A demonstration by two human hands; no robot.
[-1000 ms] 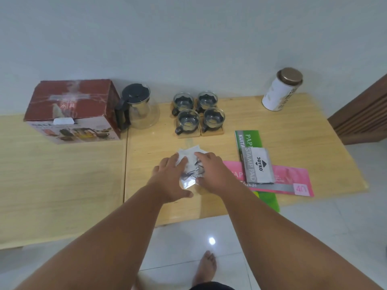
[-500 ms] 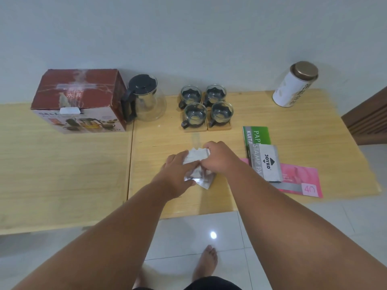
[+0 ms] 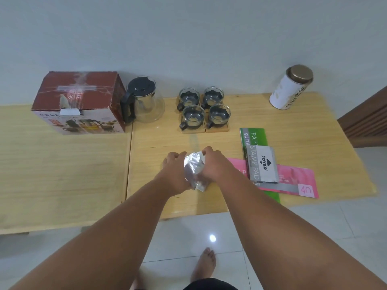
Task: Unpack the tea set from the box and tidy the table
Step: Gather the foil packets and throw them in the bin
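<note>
A crumpled clear plastic wrapper (image 3: 194,171) is squeezed between my left hand (image 3: 174,174) and my right hand (image 3: 213,166), just above the wooden table (image 3: 282,122) near its front edge. Both hands grip it. The red tea set box (image 3: 79,101) stands closed at the back left. Right beside it is the glass teapot (image 3: 144,100) with a black lid and handle. Several glass cups (image 3: 204,108) with black handles sit on wooden coasters in a square group behind my hands.
A white tin with a bronze lid (image 3: 291,87) stands at the back right. A grey stamp pad box (image 3: 261,164) lies on green (image 3: 254,136) and pink (image 3: 297,181) booklets right of my hands. A wooden slatted panel (image 3: 368,120) is at the far right.
The wrapper, which lay flatter on the table under my fingers, has been gathered and crumpled into a bundle between both hands. The view has shifted slightly.
</note>
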